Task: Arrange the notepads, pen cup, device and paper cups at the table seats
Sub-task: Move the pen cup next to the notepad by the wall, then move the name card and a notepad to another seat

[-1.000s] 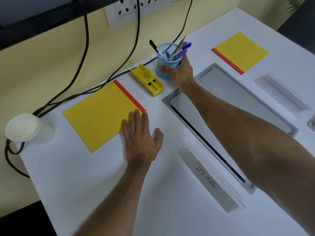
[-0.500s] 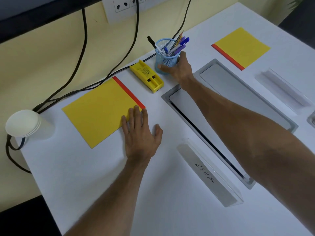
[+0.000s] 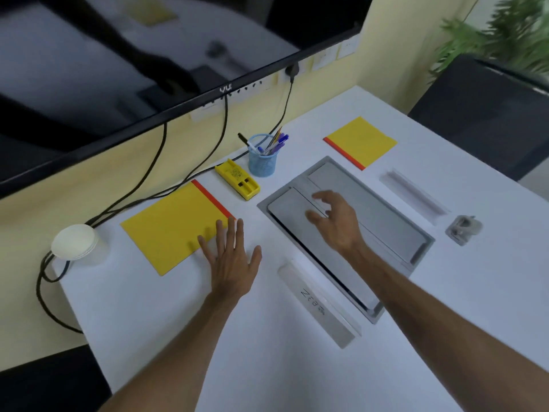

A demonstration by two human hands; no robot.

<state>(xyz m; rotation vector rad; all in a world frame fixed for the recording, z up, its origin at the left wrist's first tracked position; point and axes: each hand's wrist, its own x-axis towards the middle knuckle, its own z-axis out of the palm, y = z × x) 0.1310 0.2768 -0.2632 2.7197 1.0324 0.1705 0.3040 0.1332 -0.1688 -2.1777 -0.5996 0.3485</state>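
A large yellow notepad (image 3: pixel 172 227) with a red spine lies at the table's left. My left hand (image 3: pixel 231 260) lies flat with its fingertips on the pad's near corner. A blue mesh pen cup (image 3: pixel 263 162) full of pens stands upright by the wall, next to a yellow device (image 3: pixel 237 179). My right hand (image 3: pixel 335 220) hovers with loosely spread fingers over the grey cable hatch (image 3: pixel 386 209), holding nothing. A second yellow notepad (image 3: pixel 361 141) lies at the far right. A stack of white paper cups (image 3: pixel 74 242) stands at the left corner.
Black cables (image 3: pixel 142 173) run from wall sockets along the table's back edge. A clear name stand (image 3: pixel 319 304) lies near the hatch, another clear stand (image 3: pixel 413 193) at the right, with a small grey clip (image 3: pixel 463 228) beyond. A monitor (image 3: pixel 118 55) hangs above; a dark chair (image 3: pixel 481 114) is right.
My right hand has let go of the pen cup and drawn back over the hatch. The left hand stays on the notepad. The view has tilted up.
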